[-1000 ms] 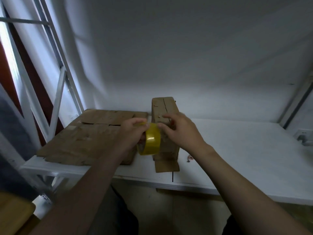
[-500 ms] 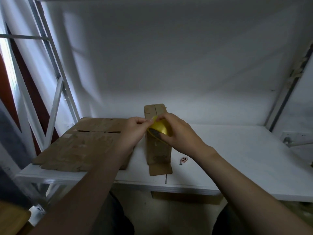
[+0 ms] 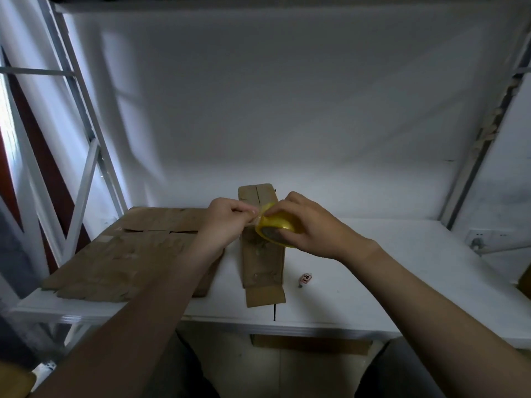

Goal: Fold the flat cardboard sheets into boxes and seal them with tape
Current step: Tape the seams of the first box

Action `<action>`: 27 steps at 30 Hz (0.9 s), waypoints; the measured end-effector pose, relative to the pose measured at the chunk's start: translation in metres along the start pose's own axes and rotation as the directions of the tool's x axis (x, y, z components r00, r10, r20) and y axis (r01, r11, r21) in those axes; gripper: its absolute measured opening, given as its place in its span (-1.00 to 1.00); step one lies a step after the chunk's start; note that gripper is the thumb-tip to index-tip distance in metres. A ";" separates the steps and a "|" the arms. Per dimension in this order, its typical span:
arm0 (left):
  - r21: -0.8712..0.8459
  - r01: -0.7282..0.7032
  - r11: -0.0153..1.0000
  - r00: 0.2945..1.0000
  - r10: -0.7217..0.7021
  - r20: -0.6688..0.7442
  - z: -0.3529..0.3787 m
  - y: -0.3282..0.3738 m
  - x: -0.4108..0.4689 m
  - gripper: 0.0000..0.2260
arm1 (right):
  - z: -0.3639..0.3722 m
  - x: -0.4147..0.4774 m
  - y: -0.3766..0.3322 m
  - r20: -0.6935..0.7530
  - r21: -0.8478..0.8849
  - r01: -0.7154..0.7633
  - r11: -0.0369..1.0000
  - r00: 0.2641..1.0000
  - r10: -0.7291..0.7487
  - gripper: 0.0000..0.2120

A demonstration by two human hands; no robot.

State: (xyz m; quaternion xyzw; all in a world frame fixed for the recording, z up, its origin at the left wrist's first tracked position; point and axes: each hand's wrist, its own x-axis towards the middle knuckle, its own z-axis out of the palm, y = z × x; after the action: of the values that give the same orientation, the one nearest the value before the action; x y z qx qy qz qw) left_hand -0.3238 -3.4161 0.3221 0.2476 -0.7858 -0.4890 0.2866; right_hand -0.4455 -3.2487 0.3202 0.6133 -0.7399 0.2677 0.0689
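A narrow folded cardboard box [image 3: 263, 262] stands on the white table [image 3: 388, 271], with one flap [image 3: 265, 295] lying flat toward me. My right hand [image 3: 309, 224] grips a yellow tape roll [image 3: 277, 229] just above the box's middle. My left hand [image 3: 228, 219] pinches the tape's free end at the roll's left rim. A stack of flat cardboard sheets [image 3: 126, 254] lies on the table's left part, partly under my left forearm.
A small red-and-white object [image 3: 305, 278] lies on the table right of the box. A white metal frame [image 3: 83, 168] rises at the left. A wall socket [image 3: 478, 238] sits at the right. Another cardboard piece [image 3: 310, 344] shows under the table's front edge.
The tape roll passed from my left hand to my right hand and tilted flatter. My left hand now pinches the tape's end. Both hands rose slightly over the box.
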 end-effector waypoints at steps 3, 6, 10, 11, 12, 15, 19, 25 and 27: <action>-0.031 0.040 0.999 0.999 -0.040 -0.014 0.001 -0.001 0.001 -0.91 | -0.004 0.006 0.003 0.130 -0.104 -0.058 0.993 0.989 0.071 -0.62; -0.127 0.102 0.987 0.992 -0.110 -0.056 -0.006 -0.007 0.010 -0.92 | -0.003 0.001 0.013 0.018 0.027 -0.068 0.997 0.998 0.068 -0.56; -0.122 0.129 0.984 0.986 -0.140 -0.088 -0.012 -0.014 0.017 -0.93 | 0.005 -0.008 0.030 -0.075 0.160 -0.052 0.986 0.995 0.065 -0.52; -0.130 0.125 0.984 0.985 -0.139 -0.105 -0.012 -0.015 0.018 -0.92 | 0.005 -0.006 0.034 -0.024 0.097 -0.075 0.992 0.997 0.078 -0.54; -0.146 0.126 0.981 0.982 -0.144 -0.125 -0.013 -0.016 0.019 -0.90 | 0.004 -0.004 0.039 0.051 0.014 -0.102 0.995 0.994 0.101 -0.56; -0.197 0.178 0.964 0.967 -0.208 -0.145 -0.019 -0.029 0.025 -0.88 | -0.003 -0.009 0.058 0.110 -0.093 -0.129 0.987 0.984 0.139 -0.59; -0.237 0.256 0.937 0.953 -0.285 -0.101 -0.020 -0.048 0.031 -0.92 | -0.010 -0.020 0.073 0.018 -0.035 -0.025 0.999 1.000 0.026 -0.54; -0.267 0.221 0.938 0.947 -0.272 -0.170 -0.015 -0.059 0.033 -0.91 | -0.023 -0.010 0.097 0.109 -0.182 -0.050 0.982 0.992 0.071 -0.54; -0.288 0.242 0.927 0.938 -0.299 -0.176 -0.012 -0.066 0.034 -0.91 | -0.023 -0.010 0.105 0.091 -0.181 0.001 0.983 0.996 0.016 -0.53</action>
State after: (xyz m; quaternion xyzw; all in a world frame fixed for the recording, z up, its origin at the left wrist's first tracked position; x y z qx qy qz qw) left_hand -0.3320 -3.4728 0.2730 0.3659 -0.6362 -0.5936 0.3303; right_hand -0.5472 -3.2181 0.3022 0.6136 -0.7657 0.1710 0.0891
